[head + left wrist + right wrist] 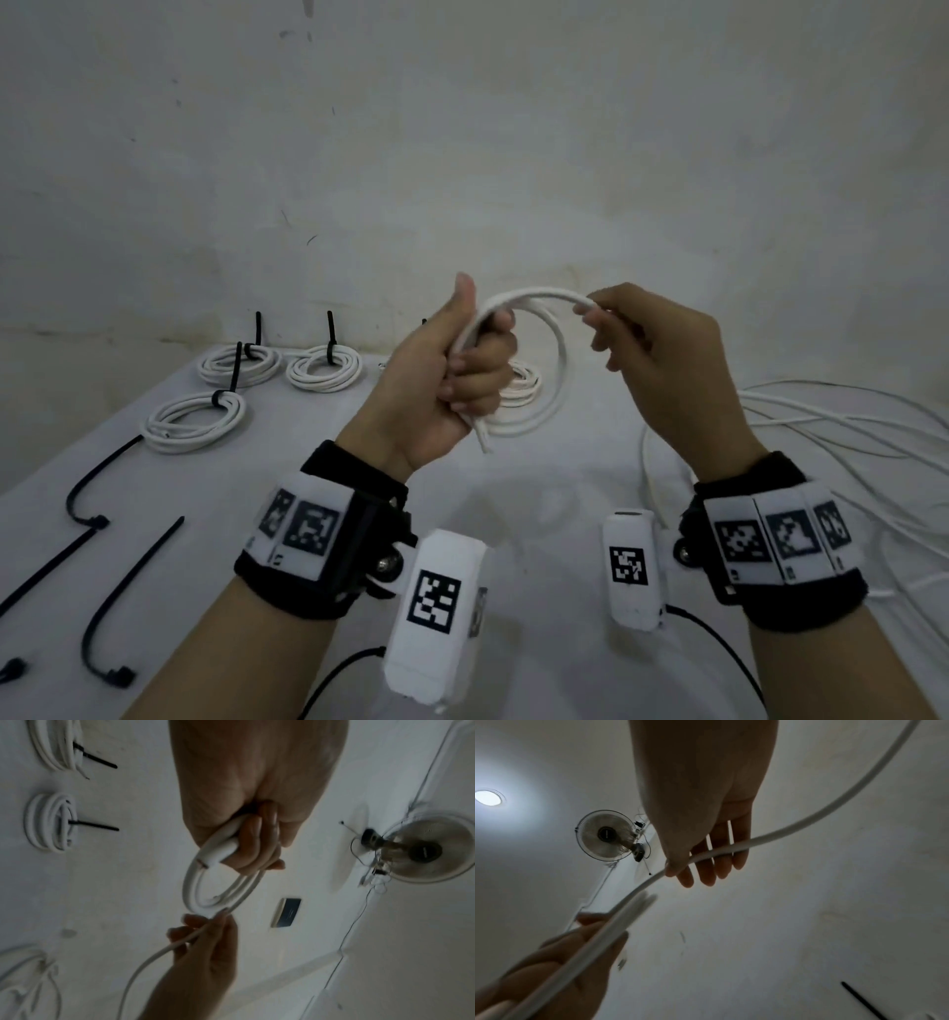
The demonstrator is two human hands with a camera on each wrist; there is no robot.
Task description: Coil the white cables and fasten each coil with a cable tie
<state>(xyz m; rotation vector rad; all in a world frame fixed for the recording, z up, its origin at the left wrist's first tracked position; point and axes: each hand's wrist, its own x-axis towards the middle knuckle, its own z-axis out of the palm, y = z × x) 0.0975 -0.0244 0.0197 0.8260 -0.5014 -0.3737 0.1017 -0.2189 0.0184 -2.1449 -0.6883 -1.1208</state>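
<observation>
Above the table, my left hand (pixel 462 370) grips a half-wound coil of white cable (pixel 552 360), fingers curled round the bundled loops, thumb up; the cut end (pixel 482 442) sticks out below the fist. In the left wrist view the coil (pixel 195 888) hangs from my fingers (pixel 254 845). My right hand (pixel 616 329) pinches the cable's running length at the top of the loop. In the right wrist view the cable (pixel 731 846) crosses my fingers (pixel 706 870). Its free length trails to the right into loose cable (pixel 821 426).
Three tied coils (pixel 195 419) (pixel 239 365) (pixel 324 367) with black cable ties lie at the back left; another coil (pixel 524 385) sits behind my left hand. Loose black cable ties (pixel 102 478) (pixel 128 606) lie at the front left. A pale wall stands behind the table (pixel 539 514).
</observation>
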